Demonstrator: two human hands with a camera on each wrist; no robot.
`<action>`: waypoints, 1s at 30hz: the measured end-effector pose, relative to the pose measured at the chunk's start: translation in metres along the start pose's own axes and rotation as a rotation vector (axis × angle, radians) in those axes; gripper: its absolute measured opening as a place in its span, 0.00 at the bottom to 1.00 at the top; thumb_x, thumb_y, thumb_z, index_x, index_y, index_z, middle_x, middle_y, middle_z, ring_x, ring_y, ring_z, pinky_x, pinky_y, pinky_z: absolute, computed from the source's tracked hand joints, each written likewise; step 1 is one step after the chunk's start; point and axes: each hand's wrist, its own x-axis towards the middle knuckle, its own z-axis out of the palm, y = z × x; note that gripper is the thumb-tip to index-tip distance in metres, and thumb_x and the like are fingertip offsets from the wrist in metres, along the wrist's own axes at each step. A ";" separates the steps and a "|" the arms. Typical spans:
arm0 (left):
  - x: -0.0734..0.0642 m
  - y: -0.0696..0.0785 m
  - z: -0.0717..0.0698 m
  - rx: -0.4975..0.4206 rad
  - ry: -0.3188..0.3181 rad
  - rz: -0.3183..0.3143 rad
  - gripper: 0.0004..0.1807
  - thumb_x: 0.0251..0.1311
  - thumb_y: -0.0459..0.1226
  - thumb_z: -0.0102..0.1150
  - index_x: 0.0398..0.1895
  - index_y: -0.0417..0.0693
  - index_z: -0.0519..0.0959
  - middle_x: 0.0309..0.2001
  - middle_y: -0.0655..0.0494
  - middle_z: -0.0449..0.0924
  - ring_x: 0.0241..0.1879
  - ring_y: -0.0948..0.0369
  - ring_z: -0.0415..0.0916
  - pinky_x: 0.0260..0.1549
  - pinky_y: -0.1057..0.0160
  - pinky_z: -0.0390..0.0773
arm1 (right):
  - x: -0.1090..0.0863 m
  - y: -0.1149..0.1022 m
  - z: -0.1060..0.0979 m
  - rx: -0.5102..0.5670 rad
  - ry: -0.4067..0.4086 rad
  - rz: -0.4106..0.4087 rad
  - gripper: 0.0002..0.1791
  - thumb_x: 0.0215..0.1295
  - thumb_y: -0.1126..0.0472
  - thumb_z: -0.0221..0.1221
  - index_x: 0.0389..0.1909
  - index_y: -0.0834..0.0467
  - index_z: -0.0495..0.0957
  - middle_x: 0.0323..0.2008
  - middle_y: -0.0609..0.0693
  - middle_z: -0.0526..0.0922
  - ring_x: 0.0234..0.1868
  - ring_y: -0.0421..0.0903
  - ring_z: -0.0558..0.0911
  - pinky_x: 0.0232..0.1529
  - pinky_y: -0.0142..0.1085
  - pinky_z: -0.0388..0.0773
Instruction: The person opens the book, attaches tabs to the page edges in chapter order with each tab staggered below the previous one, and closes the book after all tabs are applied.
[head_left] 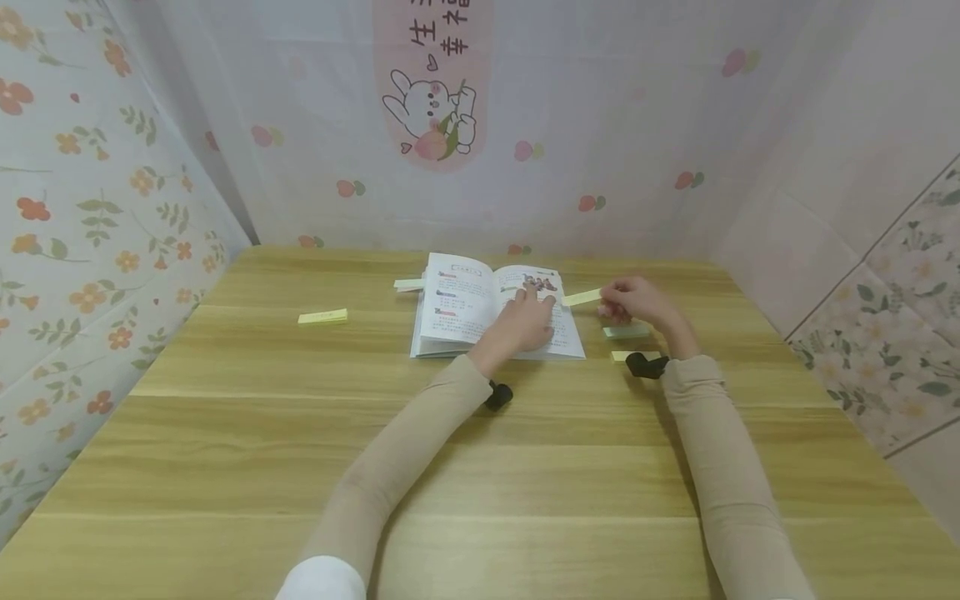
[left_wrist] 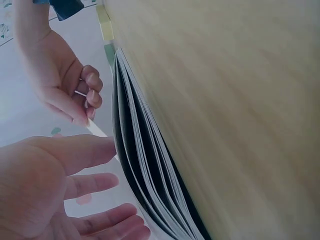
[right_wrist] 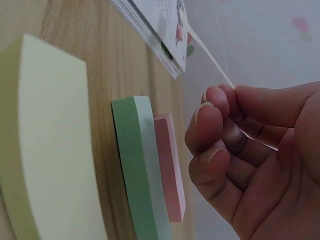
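An open book (head_left: 457,312) with printed text and a coloured picture lies on the table. Over its right page rests my left hand (head_left: 528,321), fingers spread and fairly straight; in the left wrist view its thumb (left_wrist: 92,152) touches the page edge. To the right of the book, my right hand (head_left: 637,302) pinches one end of a yellow sticky note strip (head_left: 582,297) between thumb and index finger. The strip's far end meets the right page's edge. Seen edge-on in the right wrist view, the strip (right_wrist: 212,57) looks thin.
Below my right hand lie a green sticky note pad (head_left: 626,332) and a yellow one (head_left: 621,357); the right wrist view adds a pink pad (right_wrist: 170,170). Another yellow pad (head_left: 322,317) lies left of the book. Pale strips (head_left: 408,285) stick out from the book's left side.
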 end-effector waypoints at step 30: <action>0.018 0.005 0.007 0.001 -0.089 -0.015 0.27 0.75 0.44 0.50 0.75 0.53 0.66 0.77 0.32 0.45 0.77 0.40 0.43 0.72 0.46 0.57 | -0.011 -0.018 0.004 -0.030 -0.099 0.005 0.15 0.78 0.66 0.47 0.39 0.76 0.72 0.28 0.62 0.79 0.26 0.48 0.78 0.26 0.37 0.76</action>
